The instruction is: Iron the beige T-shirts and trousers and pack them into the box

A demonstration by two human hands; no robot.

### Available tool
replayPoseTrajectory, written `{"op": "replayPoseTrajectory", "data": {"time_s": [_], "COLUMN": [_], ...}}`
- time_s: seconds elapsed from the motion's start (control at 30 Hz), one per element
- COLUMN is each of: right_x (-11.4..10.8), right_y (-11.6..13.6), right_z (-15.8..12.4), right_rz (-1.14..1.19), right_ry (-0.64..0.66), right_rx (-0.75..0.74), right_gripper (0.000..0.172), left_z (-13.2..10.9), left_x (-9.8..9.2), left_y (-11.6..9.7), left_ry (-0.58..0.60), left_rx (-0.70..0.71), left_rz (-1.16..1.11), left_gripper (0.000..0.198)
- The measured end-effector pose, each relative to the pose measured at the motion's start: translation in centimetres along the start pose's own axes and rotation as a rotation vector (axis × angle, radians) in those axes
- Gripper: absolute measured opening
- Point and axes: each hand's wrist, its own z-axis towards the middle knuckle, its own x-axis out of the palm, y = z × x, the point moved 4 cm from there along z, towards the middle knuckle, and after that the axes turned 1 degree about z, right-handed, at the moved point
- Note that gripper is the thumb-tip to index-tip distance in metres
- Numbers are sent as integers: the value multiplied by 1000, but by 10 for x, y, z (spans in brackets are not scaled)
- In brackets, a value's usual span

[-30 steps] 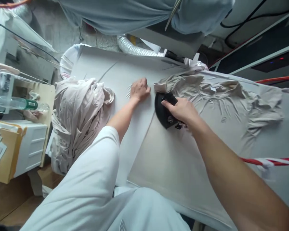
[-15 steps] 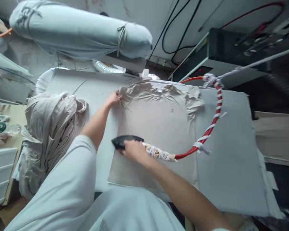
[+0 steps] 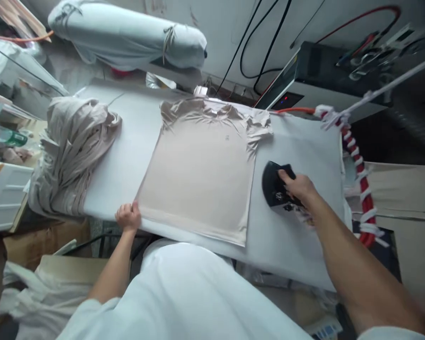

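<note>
A beige T-shirt (image 3: 198,174) lies spread on the white-covered ironing table (image 3: 301,137), collar at the far side and hem toward me. Its body looks smooth, while the sleeves and collar area are wrinkled. My left hand (image 3: 128,216) is closed at the shirt's lower left corner, by the table's front edge. To the right of the shirt, my right hand (image 3: 299,186) grips a black iron (image 3: 274,184) by its handle. The iron is tilted; I cannot tell whether it touches the table. From it, the cord, red and wrapped in white strips (image 3: 361,174), loops up at the right.
A heap of crumpled beige fabric (image 3: 78,146) lies on the table's left end. Behind the table hangs a long padded roll in pale cloth (image 3: 127,35). A dark machine cabinet (image 3: 326,71) stands back right, and a white drawer box (image 3: 7,193) at far left.
The iron has moved right, off the shirt, in my right hand. My left hand has gone from the left sleeve down to the lower left hem corner. The view has shifted too.
</note>
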Motion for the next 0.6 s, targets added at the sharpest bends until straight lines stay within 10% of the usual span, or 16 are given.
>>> {"op": "replayPoseTrajectory", "data": {"time_s": [0.17,0.3,0.47,0.6], "right_x": [64,110,89,90], "right_y": [116,104,-18,-33], "right_z": [-126,-193,-131,-139], "right_rz": [-159,-282,-103,22], "right_ry": [398,524,130,-434], "right_rx": [-574,-698,-221,30], "right_gripper": [52,52,60,56], "left_z": [14,17,35,61], "left_x": [0,-2,-13,-38], "left_y": [-1,9,13,-8], "left_ry": [1,39,301,606], "left_rx": [28,41,55,161], "left_rz": [-33,-90,-177,-98], "left_gripper": [42,39,40,36]}}
